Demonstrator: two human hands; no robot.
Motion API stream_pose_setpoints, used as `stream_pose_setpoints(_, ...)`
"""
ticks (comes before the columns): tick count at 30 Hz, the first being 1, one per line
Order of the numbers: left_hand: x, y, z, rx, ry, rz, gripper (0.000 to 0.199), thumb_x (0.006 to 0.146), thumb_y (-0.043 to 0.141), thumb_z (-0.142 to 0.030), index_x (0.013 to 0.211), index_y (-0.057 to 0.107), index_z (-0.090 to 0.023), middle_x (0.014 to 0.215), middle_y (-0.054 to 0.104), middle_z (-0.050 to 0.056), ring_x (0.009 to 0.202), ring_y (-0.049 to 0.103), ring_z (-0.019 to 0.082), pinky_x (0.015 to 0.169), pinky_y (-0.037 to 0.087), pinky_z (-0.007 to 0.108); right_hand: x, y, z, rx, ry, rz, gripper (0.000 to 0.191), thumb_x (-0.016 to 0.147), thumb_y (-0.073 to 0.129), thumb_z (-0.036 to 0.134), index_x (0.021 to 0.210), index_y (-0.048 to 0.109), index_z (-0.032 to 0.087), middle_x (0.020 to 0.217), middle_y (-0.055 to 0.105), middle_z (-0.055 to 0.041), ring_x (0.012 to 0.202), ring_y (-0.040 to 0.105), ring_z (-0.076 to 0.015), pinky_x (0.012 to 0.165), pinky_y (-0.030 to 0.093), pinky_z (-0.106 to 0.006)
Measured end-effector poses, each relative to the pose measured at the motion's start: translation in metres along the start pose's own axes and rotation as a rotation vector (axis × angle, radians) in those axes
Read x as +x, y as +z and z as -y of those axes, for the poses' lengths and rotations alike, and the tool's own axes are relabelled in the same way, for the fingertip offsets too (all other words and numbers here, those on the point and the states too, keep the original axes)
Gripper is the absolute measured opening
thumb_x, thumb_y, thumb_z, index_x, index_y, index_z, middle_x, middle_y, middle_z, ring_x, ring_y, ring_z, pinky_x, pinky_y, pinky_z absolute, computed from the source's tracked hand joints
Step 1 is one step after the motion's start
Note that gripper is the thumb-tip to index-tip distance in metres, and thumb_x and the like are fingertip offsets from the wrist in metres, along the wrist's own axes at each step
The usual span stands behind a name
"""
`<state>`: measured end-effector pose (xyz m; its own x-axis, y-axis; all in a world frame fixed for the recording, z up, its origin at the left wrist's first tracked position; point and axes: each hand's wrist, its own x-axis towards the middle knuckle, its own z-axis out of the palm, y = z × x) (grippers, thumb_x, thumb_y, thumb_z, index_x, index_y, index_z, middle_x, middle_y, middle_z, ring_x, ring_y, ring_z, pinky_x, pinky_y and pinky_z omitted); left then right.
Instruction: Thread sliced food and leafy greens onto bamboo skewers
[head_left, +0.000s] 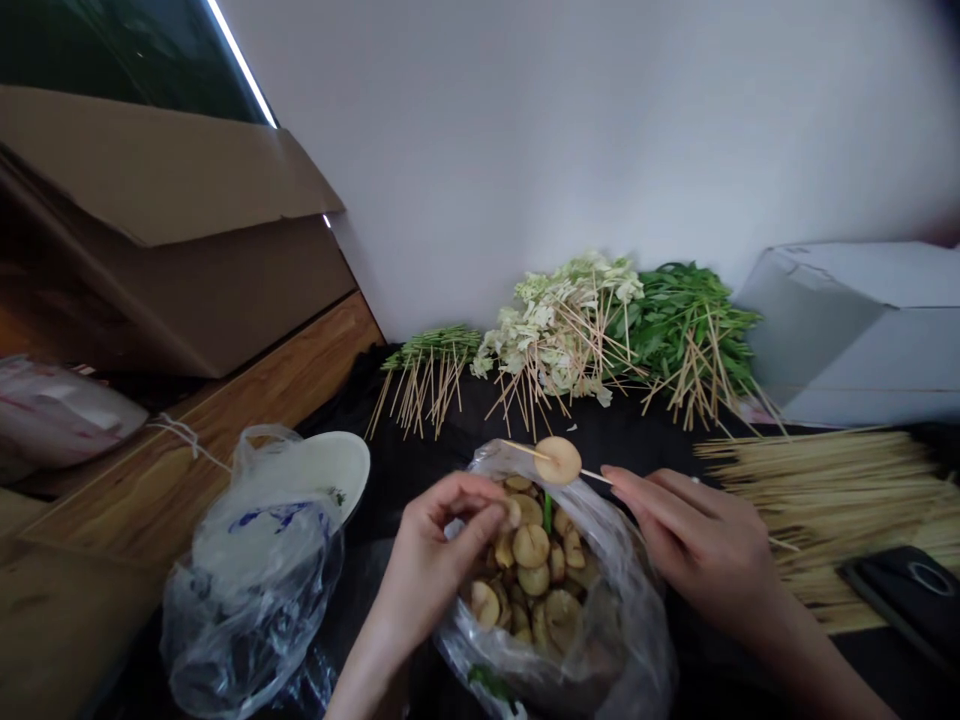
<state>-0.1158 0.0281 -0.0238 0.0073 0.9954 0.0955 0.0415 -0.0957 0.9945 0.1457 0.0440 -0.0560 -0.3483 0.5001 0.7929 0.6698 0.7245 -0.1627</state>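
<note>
Wooden skewer point(596, 476) is held in the closed fingertips of the right hand point(690, 530), with one round slice point(557, 461) threaded on it above a clear bag point(637, 650) of slices. A second slice point(512, 513) is pinched by the left hand point(450, 520). Skewered greens point(690, 320) are laid along the black sheet's point(420, 455) back edge; loose skewers point(810, 500) are spread toward its right edge.

Open-topped bag point(626, 610), bowl point(351, 468) left, skewers point(825, 500) right
</note>
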Motion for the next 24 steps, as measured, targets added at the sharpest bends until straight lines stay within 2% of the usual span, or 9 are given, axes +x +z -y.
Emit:
stream_pose_setpoints(2, -0.005, 0.004, 0.000, 0.189, 0.078, 0.141, 0.006, 0.082, 0.079, -0.022, 0.085, 0.083, -0.024, 0.089, 0.079, 0.009, 0.082, 0.072, 0.023, 0.077, 0.055, 0.031, 0.000, -0.001, -0.001, -0.004, 0.002, -0.005, 0.026, 0.095, 0.057, 0.006, 0.117, 0.069, 0.013, 0.079, 0.069, -0.0038, 0.065, 0.063, -0.0120, 0.064, 0.047, -0.025)
stream_pose_setpoints(4, -0.008, 0.008, 0.002, 0.345, 0.201, 0.264, 0.014, 0.080, 0.080, -0.023, 0.092, 0.084, -0.030, 0.112, 0.077, 0.010, 0.105, 0.070, 0.029, 0.098, 0.051, 0.040, 0.001, 0.000, -0.001, -0.007, -0.003, -0.002, 0.027, 0.095, 0.057, 0.005, 0.118, 0.068, 0.012, 0.081, 0.069, -0.0045, 0.066, 0.063, -0.0122, 0.064, 0.046, -0.025)
stream_pose_setpoints(6, -0.010, 0.010, 0.003, 0.485, 0.321, 0.401, 0.028, 0.074, 0.086, -0.023, 0.098, 0.083, -0.036, 0.131, 0.070, 0.007, 0.126, 0.059, 0.034, 0.111, 0.040, 0.048, 0.001, 0.000, -0.001, 0.000, -0.004, 0.005, 0.027, 0.094, 0.057, 0.004, 0.119, 0.067, 0.011, 0.082, 0.069, -0.0049, 0.067, 0.064, -0.0124, 0.064, 0.047, -0.025)
stream_pose_setpoints(9, -0.012, 0.010, 0.003, 0.638, 0.409, 0.551, 0.048, 0.064, 0.091, -0.017, 0.105, 0.080, -0.039, 0.144, 0.061, 0.002, 0.140, 0.045, 0.038, 0.117, 0.032, 0.055, 0.001, 0.000, 0.000, 0.011, 0.006, 0.001, 0.027, 0.096, 0.056, 0.006, 0.119, 0.067, 0.013, 0.083, 0.070, -0.0049, 0.069, 0.064, -0.0123, 0.066, 0.049, -0.024)
stream_pose_setpoints(12, -0.014, 0.009, -0.001, 0.701, 0.414, 0.576, 0.059, 0.061, 0.090, -0.012, 0.112, 0.078, -0.038, 0.151, 0.055, 0.001, 0.146, 0.035, 0.041, 0.120, 0.025, 0.059, 0.002, 0.000, 0.000, 0.014, 0.016, 0.006, 0.027, 0.097, 0.054, 0.007, 0.120, 0.067, 0.014, 0.083, 0.070, -0.0049, 0.070, 0.064, -0.0120, 0.066, 0.049, -0.024)
stream_pose_setpoints(15, -0.015, 0.012, -0.008, 0.705, 0.380, 0.622, 0.046, 0.067, 0.087, -0.012, 0.105, 0.079, -0.035, 0.152, 0.054, 0.001, 0.148, 0.032, 0.040, 0.121, 0.021, 0.058, 0.001, 0.000, 0.000, 0.019, 0.013, 0.012, 0.028, 0.097, 0.054, 0.007, 0.120, 0.067, 0.014, 0.082, 0.070, -0.0049, 0.069, 0.064, -0.0125, 0.066, 0.049, -0.025)
stream_pose_setpoints(18, -0.015, 0.016, -0.012, 0.647, 0.336, 0.647, 0.034, 0.069, 0.084, -0.010, 0.094, 0.078, -0.032, 0.145, 0.060, 0.002, 0.146, 0.038, 0.037, 0.122, 0.021, 0.054, 0.001, 0.001, 0.000, 0.017, 0.009, 0.009, 0.028, 0.096, 0.054, 0.006, 0.120, 0.067, 0.013, 0.081, 0.069, -0.0048, 0.068, 0.064, -0.0130, 0.065, 0.049, -0.025)
stream_pose_setpoints(22, -0.012, 0.017, -0.010, 0.455, 0.247, 0.525, 0.017, 0.073, 0.082, -0.012, 0.079, 0.076, -0.027, 0.133, 0.069, 0.004, 0.141, 0.045, 0.035, 0.119, 0.029, 0.049, 0.001, 0.001, -0.001, 0.023, 0.016, -0.002, 0.029, 0.095, 0.055, 0.006, 0.119, 0.069, 0.014, 0.080, 0.069, -0.0038, 0.067, 0.064, -0.0126, 0.065, 0.049, -0.025)
stream_pose_setpoints(24, -0.007, 0.015, -0.008, 0.274, 0.147, 0.386, 0.012, 0.077, 0.080, -0.016, 0.075, 0.072, -0.024, 0.120, 0.075, 0.007, 0.127, 0.060, 0.032, 0.108, 0.043, 0.044, 0.000, 0.001, -0.001, 0.031, 0.021, -0.005, 0.028, 0.095, 0.055, 0.007, 0.118, 0.069, 0.014, 0.081, 0.069, -0.0038, 0.067, 0.065, -0.0125, 0.066, 0.049, -0.024)
